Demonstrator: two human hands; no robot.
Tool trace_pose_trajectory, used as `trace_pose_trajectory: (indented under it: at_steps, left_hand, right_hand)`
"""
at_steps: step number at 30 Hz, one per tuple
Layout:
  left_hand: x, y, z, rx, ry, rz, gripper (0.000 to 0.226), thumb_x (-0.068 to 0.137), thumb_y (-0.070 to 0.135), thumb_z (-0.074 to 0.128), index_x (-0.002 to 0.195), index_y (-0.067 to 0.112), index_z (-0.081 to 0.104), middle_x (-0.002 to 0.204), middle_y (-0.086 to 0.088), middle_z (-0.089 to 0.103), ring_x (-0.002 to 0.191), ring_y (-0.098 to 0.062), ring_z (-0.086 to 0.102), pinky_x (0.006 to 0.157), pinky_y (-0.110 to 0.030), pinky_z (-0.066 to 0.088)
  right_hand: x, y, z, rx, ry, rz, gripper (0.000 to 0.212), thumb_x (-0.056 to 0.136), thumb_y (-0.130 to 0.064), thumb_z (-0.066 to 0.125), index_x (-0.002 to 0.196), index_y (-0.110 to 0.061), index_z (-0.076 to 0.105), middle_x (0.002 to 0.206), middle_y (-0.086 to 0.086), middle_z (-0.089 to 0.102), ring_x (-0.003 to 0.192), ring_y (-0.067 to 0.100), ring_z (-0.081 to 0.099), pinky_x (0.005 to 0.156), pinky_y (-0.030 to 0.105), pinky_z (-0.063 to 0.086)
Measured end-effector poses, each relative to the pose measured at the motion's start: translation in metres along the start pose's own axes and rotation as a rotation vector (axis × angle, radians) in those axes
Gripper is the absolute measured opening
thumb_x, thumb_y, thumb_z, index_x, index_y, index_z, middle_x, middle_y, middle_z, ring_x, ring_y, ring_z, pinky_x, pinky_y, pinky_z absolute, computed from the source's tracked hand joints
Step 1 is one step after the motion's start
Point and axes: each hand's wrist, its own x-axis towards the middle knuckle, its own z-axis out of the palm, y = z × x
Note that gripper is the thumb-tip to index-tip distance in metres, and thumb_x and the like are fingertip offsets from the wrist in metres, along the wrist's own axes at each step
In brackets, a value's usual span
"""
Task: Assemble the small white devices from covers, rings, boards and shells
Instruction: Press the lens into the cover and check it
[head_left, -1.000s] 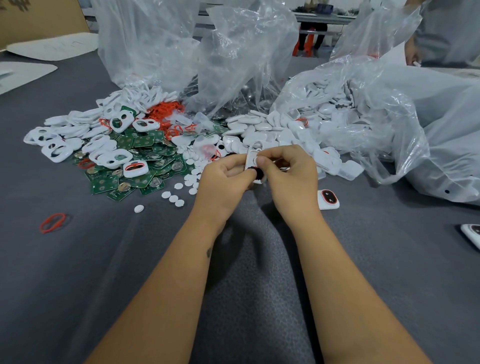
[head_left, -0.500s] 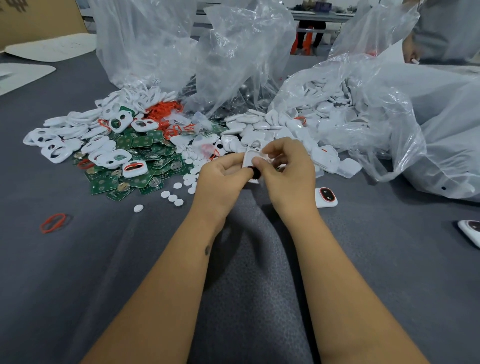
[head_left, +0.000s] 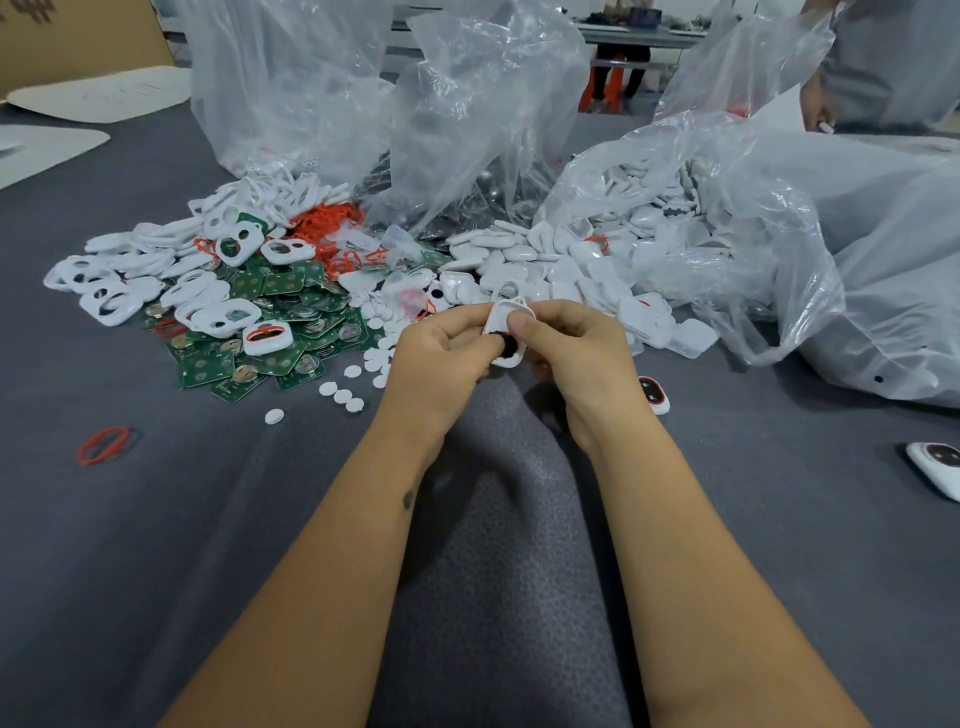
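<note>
Both hands hold one small white device (head_left: 503, 321) above the grey table (head_left: 208, 519). My left hand (head_left: 441, 358) grips its left side and my right hand (head_left: 576, 353) pinches its right side, thumb pressing on its face. A dark opening shows at the device's lower end. Beyond the hands lie white covers (head_left: 156, 291), green boards (head_left: 280, 338), red rings (head_left: 327, 223) and white shells (head_left: 550, 260).
A finished device (head_left: 654, 395) lies right of my right hand, another finished device (head_left: 935, 467) at the right edge. Small white discs (head_left: 343, 395) and a loose red ring (head_left: 104, 444) lie on the left. Clear plastic bags (head_left: 727, 218) crowd the back and right.
The hands have kept the device between them, shifting it slightly while the right thumb moved onto its face. Nothing else has moved.
</note>
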Motion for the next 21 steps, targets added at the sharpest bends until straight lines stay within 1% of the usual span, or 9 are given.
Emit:
trace_pose_trajectory:
  at_steps: [3,5,7,8,10,12,15,18,21]
  left_hand:
    - [0.0011,-0.0011,-0.0024,0.057,-0.004,-0.015,0.034,0.088,-0.005,0.056,0.094,0.023,0.074,0.076,0.008,0.073,0.068,-0.001,0.06,0.058,-0.014,0.046]
    - [0.0005,-0.0005,-0.0027,0.088,-0.011,0.012,0.04,0.088,-0.006,0.056,0.089,0.03,0.072,0.076,0.013,0.073,0.07,0.002,0.063,0.058,-0.013,0.048]
    - [-0.0014,-0.0004,-0.0025,0.122,-0.007,0.063,0.043,0.087,-0.008,0.056,0.088,0.032,0.071,0.075,0.017,0.073,0.07,0.005,0.065,0.06,-0.01,0.048]
    - [-0.0021,-0.0011,-0.0023,0.149,0.001,0.086,0.041,0.086,-0.007,0.058,0.089,0.031,0.072,0.077,0.017,0.073,0.073,0.004,0.067,0.064,-0.011,0.049]
    - [-0.0021,-0.0038,-0.0027,0.207,0.014,0.116,0.034,0.085,-0.003,0.063,0.093,0.029,0.074,0.085,0.012,0.075,0.083,-0.005,0.071,0.075,-0.02,0.054]
    - [-0.0018,-0.006,-0.0035,0.236,0.022,0.126,0.036,0.085,0.0,0.066,0.091,0.035,0.073,0.084,0.016,0.075,0.085,-0.004,0.07,0.077,-0.022,0.054]
    - [-0.0011,-0.0067,-0.0043,0.262,0.039,0.131,0.044,0.084,0.002,0.068,0.081,0.046,0.068,0.073,0.025,0.071,0.07,0.007,0.065,0.066,-0.014,0.051]
    - [-0.002,-0.0059,-0.0046,0.254,0.044,0.14,0.048,0.084,0.006,0.07,0.073,0.052,0.069,0.073,0.023,0.071,0.07,0.005,0.067,0.066,-0.018,0.055]
    - [-0.0015,-0.0053,-0.0055,0.239,0.038,0.142,0.047,0.085,0.007,0.07,0.074,0.053,0.07,0.074,0.021,0.072,0.073,0.0,0.069,0.061,-0.017,0.054]
  right_hand:
    - [0.0013,0.0003,-0.0011,-0.07,0.015,-0.014,0.007,0.085,-0.006,0.07,0.09,0.0,0.07,0.067,0.0,0.06,0.056,0.002,0.05,0.055,0.013,0.04]
    - [0.0018,0.0013,-0.0003,-0.192,0.038,-0.065,0.003,0.085,-0.008,0.07,0.086,-0.005,0.069,0.068,-0.002,0.058,0.057,0.001,0.049,0.058,0.013,0.04]
    - [0.0008,0.0025,0.0019,-0.357,0.062,-0.154,0.008,0.086,-0.011,0.069,0.079,-0.012,0.065,0.067,-0.003,0.058,0.054,-0.003,0.05,0.056,0.009,0.039]
    - [0.0001,0.0033,0.0037,-0.418,0.07,-0.186,0.01,0.086,-0.012,0.068,0.077,-0.014,0.063,0.067,-0.002,0.06,0.054,-0.003,0.051,0.055,0.01,0.04]
    - [-0.0007,0.0045,0.0059,-0.476,0.078,-0.208,0.012,0.085,-0.013,0.068,0.075,-0.015,0.062,0.069,0.001,0.064,0.058,0.002,0.055,0.056,0.014,0.043]
    - [0.0002,0.0047,0.0061,-0.477,0.075,-0.183,0.013,0.084,-0.012,0.069,0.074,-0.016,0.062,0.068,0.003,0.065,0.06,0.009,0.057,0.06,0.02,0.045]
    - [0.001,0.0025,0.0036,-0.342,0.04,-0.113,0.016,0.083,-0.007,0.07,0.072,-0.014,0.063,0.063,0.004,0.058,0.055,0.01,0.052,0.056,0.021,0.042]
    - [-0.0001,0.001,0.0022,-0.257,0.023,-0.082,0.017,0.083,-0.005,0.071,0.071,-0.015,0.063,0.064,0.007,0.055,0.06,0.015,0.05,0.06,0.029,0.04]
    - [-0.0018,0.0002,0.0028,-0.237,0.022,-0.092,0.019,0.083,-0.005,0.072,0.07,-0.017,0.063,0.063,0.004,0.056,0.059,0.013,0.05,0.06,0.029,0.042]
